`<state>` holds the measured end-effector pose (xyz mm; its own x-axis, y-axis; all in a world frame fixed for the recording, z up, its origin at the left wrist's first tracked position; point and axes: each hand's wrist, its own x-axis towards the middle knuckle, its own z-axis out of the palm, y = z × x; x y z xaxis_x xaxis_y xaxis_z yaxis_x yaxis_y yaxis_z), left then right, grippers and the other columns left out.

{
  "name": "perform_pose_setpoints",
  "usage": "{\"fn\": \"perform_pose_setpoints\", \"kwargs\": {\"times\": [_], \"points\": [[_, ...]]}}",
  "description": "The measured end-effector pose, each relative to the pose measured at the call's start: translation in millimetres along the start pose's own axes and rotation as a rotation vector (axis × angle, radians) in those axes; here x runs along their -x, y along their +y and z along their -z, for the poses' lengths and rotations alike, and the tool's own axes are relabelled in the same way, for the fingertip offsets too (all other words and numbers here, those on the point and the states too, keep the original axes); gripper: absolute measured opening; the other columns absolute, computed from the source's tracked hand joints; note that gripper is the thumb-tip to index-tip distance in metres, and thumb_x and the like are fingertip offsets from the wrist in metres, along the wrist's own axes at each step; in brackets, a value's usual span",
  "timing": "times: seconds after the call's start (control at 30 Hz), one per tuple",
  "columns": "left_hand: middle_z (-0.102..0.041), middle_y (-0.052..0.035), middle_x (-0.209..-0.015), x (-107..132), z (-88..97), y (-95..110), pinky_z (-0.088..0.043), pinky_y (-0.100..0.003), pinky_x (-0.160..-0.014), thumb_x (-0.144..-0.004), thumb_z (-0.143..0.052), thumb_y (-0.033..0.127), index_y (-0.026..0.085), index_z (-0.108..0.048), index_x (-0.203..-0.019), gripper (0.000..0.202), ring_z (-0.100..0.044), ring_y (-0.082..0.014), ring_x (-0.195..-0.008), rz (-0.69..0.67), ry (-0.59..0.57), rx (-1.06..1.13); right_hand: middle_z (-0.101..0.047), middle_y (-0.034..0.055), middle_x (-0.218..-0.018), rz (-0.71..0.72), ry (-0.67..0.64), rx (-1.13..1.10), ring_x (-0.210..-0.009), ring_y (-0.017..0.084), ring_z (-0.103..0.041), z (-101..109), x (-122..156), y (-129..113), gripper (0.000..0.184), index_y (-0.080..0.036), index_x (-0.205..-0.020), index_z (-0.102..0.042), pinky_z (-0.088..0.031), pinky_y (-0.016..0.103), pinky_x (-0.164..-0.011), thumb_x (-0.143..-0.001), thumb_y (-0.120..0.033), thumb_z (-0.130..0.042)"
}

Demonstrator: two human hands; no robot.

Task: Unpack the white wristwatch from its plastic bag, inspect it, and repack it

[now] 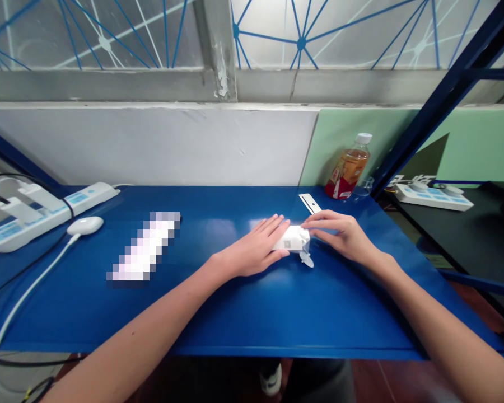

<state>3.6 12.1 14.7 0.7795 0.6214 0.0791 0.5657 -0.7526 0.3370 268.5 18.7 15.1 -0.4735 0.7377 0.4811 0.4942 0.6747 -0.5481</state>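
A small white packet with a grey square mark lies on the blue desk. My left hand is laid over its left end, fingers along the far side and thumb along the near side, holding it. At the right end, my right hand pinches the crumpled edge between thumb and fingertips. A thin pale oval flap sticks out below that end; whether it is joined to the packet I cannot tell. Just beyond my right fingers lies a white strip with a dark line and a dot.
A bottle of amber drink stands at the back right, beside a small clear cup. At left are a power strip, a white oval device with its cable, and a blurred-out phone-shaped object. A blue frame post rises at right.
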Motion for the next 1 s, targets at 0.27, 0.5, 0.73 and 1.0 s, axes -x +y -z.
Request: {"fn": "perform_pose_setpoints", "kwargs": {"times": [0.27, 0.5, 0.73, 1.0], "points": [[-0.035, -0.0151, -0.155, 5, 15.9, 6, -0.033, -0.047, -0.115, -0.096, -0.043, 0.026, 0.018, -0.02, -0.153, 0.062, -0.035, -0.0292, -0.142, -0.053, 0.288, 0.223, -0.076, 0.0043, -0.082, -0.322, 0.273, -0.301, -0.07, 0.021, -0.068, 7, -5, -14, 0.021, -0.023, -0.089, -0.078, -0.059, 0.037, -0.072, -0.079, -0.041, -0.073], [-0.041, -0.0183, -0.15, 6, 14.8, 11, -0.036, -0.048, -0.113, -0.087, -0.051, 0.019, 0.015, -0.019, -0.152, 0.073, -0.04, -0.0309, -0.139, -0.118, 0.349, 0.253, -0.074, 0.0066, -0.081, -0.494, 0.167, -0.524, -0.064, 0.016, -0.063, -4, -6, -8, 0.034, -0.018, -0.097, -0.077, -0.056, 0.028, -0.054, -0.079, -0.046, -0.073], [-0.026, -0.0191, -0.159, 3, 10.4, 8, -0.029, -0.052, -0.115, -0.083, -0.066, 0.046, 0.016, -0.022, -0.153, 0.088, -0.025, -0.0346, -0.146, -0.097, 0.229, 0.062, -0.073, 0.0066, -0.076, -0.525, 0.06, -0.491, -0.059, 0.014, -0.06, -16, -6, -4, 0.042, -0.012, -0.098, -0.076, -0.054, 0.028, -0.054, -0.079, -0.049, -0.071], [-0.039, -0.0207, -0.152, 2, 2.2, 3, -0.033, -0.047, -0.113, -0.082, -0.068, 0.055, 0.012, -0.036, -0.148, 0.085, -0.035, -0.0325, -0.141, -0.05, 0.123, 0.011, -0.075, 0.0102, -0.1, -0.284, 0.041, 0.094, -0.085, 0.025, -0.069, -22, 0, 2, 0.029, -0.018, -0.103, -0.075, -0.056, 0.04, -0.077, -0.091, -0.038, -0.057]]}}
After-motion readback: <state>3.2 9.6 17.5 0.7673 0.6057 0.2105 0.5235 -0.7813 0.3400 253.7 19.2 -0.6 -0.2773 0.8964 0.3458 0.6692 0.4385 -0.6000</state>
